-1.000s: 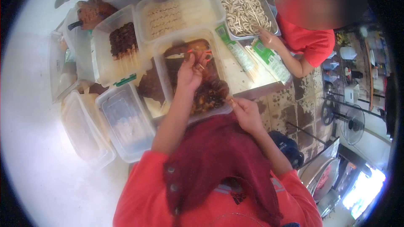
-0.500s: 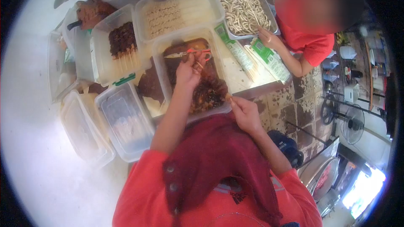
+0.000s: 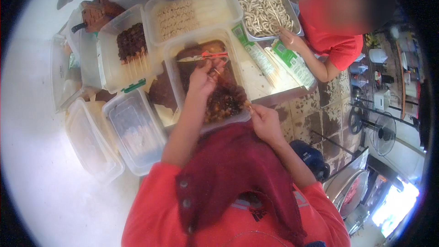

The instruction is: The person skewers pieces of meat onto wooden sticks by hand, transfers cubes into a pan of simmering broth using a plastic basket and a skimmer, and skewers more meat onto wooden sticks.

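Note:
A plastic tub in front of me holds dark, saucy pieces of food. My left hand is over it, fingers closed in a pinch; a thin pale tip shows beside them, but what they grip is not clear. Red-handled scissors lie just beyond those fingers. At the tub's near right corner, my right hand pinches the pale end of a skewer. Dark pieces at its far end blend into the tub's contents.
Loaded dark skewers lie in a tub at left, pale ones in a tub behind. Across the table a co-worker's hand holds a stick over a metal tray of pale strips. Stick packets and lidded boxes lie nearby.
My left hand has shifted slightly down, and more of the red scissors' handles shows. My right hand stays nearly in place. The whole view has moved a little.

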`<state>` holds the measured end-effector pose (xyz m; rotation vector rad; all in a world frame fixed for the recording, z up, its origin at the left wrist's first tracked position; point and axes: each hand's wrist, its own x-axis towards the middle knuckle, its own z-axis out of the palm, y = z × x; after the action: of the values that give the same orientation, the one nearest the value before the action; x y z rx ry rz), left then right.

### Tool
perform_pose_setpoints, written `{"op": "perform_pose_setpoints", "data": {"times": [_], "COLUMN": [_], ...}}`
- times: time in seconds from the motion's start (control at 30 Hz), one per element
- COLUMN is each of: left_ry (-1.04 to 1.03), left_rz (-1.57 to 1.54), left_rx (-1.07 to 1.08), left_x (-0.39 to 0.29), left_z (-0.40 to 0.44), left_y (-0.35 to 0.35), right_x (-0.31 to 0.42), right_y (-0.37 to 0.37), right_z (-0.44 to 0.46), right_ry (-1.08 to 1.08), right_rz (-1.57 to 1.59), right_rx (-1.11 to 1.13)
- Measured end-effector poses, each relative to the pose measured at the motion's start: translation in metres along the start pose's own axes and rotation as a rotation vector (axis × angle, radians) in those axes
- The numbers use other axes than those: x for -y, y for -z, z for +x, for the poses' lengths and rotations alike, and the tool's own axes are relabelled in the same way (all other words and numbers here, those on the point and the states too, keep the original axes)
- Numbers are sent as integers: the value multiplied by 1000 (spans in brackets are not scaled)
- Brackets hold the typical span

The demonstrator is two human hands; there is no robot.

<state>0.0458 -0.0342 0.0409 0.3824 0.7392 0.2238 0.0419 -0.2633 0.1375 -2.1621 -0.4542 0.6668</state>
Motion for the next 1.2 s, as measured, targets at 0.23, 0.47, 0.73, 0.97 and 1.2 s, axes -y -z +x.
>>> {"op": "perform_pose_setpoints", "data": {"times": [0.23, 0.47, 0.73, 0.97, 1.2], "left_ry": [140, 85, -208, -235, -103], "left_rz": [-30, -27, 160, 432, 546], "left_rx": [-73, 15, 143, 40, 39], "left_x": [-12, -4, -16, -28, -38], "left_z": [-7, -5, -14, -17, -17], "left_y": [-8, -2, -8, -13, -11], "right_x": [-11, 6, 1, -4, -2], "right_y": [-8, -6, -3, -3, -3], "right_z": [2, 7, 8, 10, 7], "right_ry": [119, 105, 50, 71, 97], "right_rz": [84, 68, 70, 66, 122], "right_rx": [-36, 24, 62, 91, 32]}}
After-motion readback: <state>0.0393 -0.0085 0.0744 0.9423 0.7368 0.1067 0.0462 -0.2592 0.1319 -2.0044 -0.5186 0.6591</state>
